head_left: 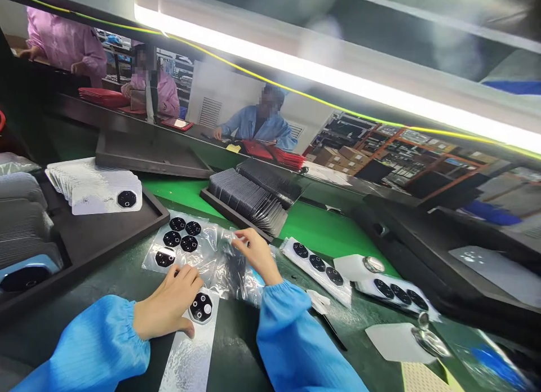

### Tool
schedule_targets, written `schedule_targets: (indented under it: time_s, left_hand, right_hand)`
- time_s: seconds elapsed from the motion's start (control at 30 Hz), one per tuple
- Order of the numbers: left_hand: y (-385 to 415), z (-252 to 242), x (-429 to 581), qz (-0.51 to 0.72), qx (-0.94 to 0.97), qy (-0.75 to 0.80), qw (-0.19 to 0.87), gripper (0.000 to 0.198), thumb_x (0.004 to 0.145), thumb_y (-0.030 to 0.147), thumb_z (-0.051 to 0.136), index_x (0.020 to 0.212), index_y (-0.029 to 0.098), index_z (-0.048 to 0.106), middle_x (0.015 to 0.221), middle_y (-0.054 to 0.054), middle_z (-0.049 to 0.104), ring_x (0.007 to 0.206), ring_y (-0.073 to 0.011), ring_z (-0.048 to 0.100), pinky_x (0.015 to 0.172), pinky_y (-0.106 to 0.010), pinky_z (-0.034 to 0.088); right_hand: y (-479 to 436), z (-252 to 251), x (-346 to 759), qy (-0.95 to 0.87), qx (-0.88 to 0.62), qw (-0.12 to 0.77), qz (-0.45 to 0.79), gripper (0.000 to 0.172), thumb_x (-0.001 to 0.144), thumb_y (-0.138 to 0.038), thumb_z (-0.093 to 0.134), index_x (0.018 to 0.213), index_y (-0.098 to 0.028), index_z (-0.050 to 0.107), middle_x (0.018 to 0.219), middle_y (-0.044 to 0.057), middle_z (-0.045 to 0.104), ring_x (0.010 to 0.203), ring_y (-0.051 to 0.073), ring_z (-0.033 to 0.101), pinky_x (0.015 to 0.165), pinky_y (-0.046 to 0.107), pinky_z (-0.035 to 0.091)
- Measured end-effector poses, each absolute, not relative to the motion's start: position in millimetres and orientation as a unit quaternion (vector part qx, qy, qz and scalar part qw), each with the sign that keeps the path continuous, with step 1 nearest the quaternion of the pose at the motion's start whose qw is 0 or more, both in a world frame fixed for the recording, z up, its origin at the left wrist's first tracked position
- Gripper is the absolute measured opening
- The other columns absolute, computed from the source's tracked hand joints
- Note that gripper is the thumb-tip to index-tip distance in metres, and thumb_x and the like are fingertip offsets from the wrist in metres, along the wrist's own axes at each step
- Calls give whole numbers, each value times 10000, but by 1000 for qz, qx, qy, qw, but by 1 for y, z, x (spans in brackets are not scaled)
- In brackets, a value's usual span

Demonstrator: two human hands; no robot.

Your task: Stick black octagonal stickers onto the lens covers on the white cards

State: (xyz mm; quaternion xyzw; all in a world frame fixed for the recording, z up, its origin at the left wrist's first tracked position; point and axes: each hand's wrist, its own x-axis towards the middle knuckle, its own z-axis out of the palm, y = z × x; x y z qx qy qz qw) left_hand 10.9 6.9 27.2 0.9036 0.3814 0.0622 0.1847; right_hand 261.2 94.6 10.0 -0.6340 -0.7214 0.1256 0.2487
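A pale, shiny phone back panel (190, 358) lies lengthwise before me, with a black octagonal camera cover (200, 308) at its far end. My left hand (173, 302) holds it from the left, thumb on its surface and fingers bent over the upper end. Just beyond those fingers is a clear plastic sheet bearing several black camera covers (177, 240). To the right, my right hand (257, 257) hovers above crumpled clear plastic bags (230, 268). Its thumb and forefinger come together in a pinch; whatever is between the tips is too small to make out.
Dark trays hold fanned silvery panels (97, 189) at left and a row of dark panels (245, 195) behind. Bagged camera covers (316, 263), black tweezers (333, 330) and metal-capped bottles (406, 341) stand or lie at right. A lamp (338, 79) hangs low; co-workers sit beyond the partition.
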Motion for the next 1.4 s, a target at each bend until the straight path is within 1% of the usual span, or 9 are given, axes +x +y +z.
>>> schedule_targets:
  time_s: [0.23, 0.4, 0.57, 0.7, 0.83, 0.97, 1.17, 1.3, 1.4]
  left_hand:
    - [7, 27, 14, 72, 908, 378, 166, 609, 595, 348, 918, 1028, 194, 517, 1170, -63, 547, 1115, -296, 502, 978, -482, 386]
    - [9, 23, 33, 69, 931, 319, 163, 761, 635, 418, 896, 1243, 206, 490, 1446, -115, 468, 1409, -376, 315, 1132, -575, 266]
    - [12, 9, 64, 110, 946, 284, 110, 780, 720, 513, 802, 1334, 179, 458, 1481, -122, 461, 1454, -374, 256, 1152, -618, 240]
    - [12, 2, 76, 111, 950, 283, 77, 654, 752, 568, 747, 1239, 173, 564, 1383, -134, 563, 1404, -358, 371, 1157, -599, 248]
    - [12, 2, 76, 98, 952, 282, 70, 644, 756, 543, 757, 1248, 175, 567, 1397, -134, 556, 1336, -336, 467, 1154, -593, 268]
    - [12, 8, 74, 73, 953, 284, 75, 647, 789, 540, 727, 1283, 163, 546, 1426, -151, 526, 1361, -348, 436, 1142, -631, 269]
    - [12, 9, 76, 64, 952, 288, 86, 655, 790, 522, 736, 1293, 153, 534, 1430, -148, 524, 1372, -348, 419, 1129, -691, 239]
    - [14, -1, 77, 68, 952, 287, 85, 668, 787, 534, 738, 1304, 169, 527, 1445, -153, 506, 1375, -350, 412, 1126, -705, 223]
    - [14, -5, 77, 75, 952, 286, 78, 660, 794, 537, 731, 1305, 176, 521, 1451, -152, 500, 1378, -351, 404, 1126, -705, 213]
  right_hand:
    - [37, -24, 333, -668, -697, 254, 62, 315, 901, -286, 421, 1068, -187, 669, 1143, 96, 685, 1077, 264, 624, 929, 438, 482]
    - [6, -35, 329, -685, -690, 228, 51, 302, 921, -316, 459, 1110, -207, 668, 1254, 96, 650, 1170, 279, 582, 939, 449, 468]
    - [12, -26, 327, -691, -691, 209, 36, 268, 953, -296, 431, 1004, -241, 689, 1065, 78, 663, 1030, 268, 584, 893, 427, 458]
    - [29, -28, 328, -679, -705, 204, 32, 371, 948, -191, 359, 1179, -253, 642, 1035, 70, 622, 1006, 246, 562, 886, 390, 467]
    - [40, -36, 328, -658, -727, 196, 29, 412, 961, -215, 350, 1300, -243, 584, 1017, 80, 597, 1019, 254, 564, 834, 366, 485]
    - [46, -40, 327, -636, -747, 194, 20, 355, 979, -255, 382, 1232, -258, 630, 957, 85, 597, 995, 262, 575, 764, 346, 470]
    - [52, -36, 330, -620, -750, 230, 28, 285, 946, -225, 406, 1066, -195, 662, 996, 113, 612, 977, 271, 581, 808, 395, 465]
    - [60, -35, 335, -630, -727, 263, 75, 216, 865, -283, 561, 1049, -211, 647, 1028, 60, 608, 880, 202, 606, 815, 353, 494]
    - [70, -40, 337, -621, -729, 263, 115, 299, 770, -336, 694, 1024, -186, 647, 981, 33, 608, 803, 168, 607, 750, 315, 506]
